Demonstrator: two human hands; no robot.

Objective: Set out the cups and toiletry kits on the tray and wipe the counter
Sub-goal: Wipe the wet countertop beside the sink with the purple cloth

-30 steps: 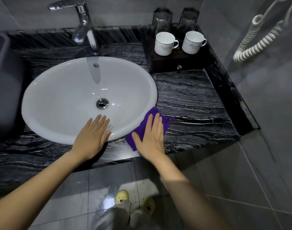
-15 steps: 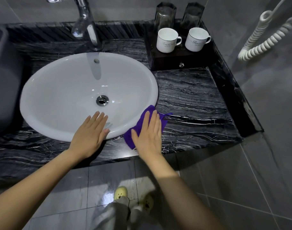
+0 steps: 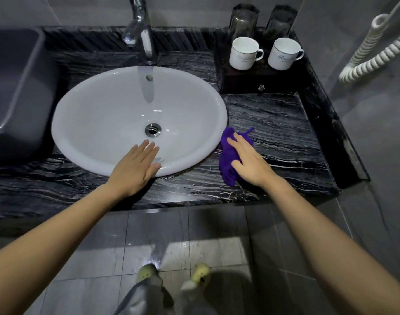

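Black veined marble counter (image 3: 276, 119) wraps a white basin (image 3: 99, 123). The left hand (image 3: 135, 169) lies flat, fingers straight, on the basin's front rim. The right hand (image 3: 249, 162), fingers extended, presses a purple cloth (image 3: 226, 160) onto the counter beside the rim. Two white cups (image 3: 244, 53) stand on the dark tray (image 3: 262, 80) in the back right corner.

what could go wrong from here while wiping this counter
1. The right hand presses a bunched purple cloth on the counter. Only part of the cloth lies under the palm, so it may slide out or leave streaks.
2. If the wiping moves toward the back, the arm could knock the left mug or the right mug off the dark box.
3. The left hand leans on the sink rim. If the rim is wet, the hand might slip.
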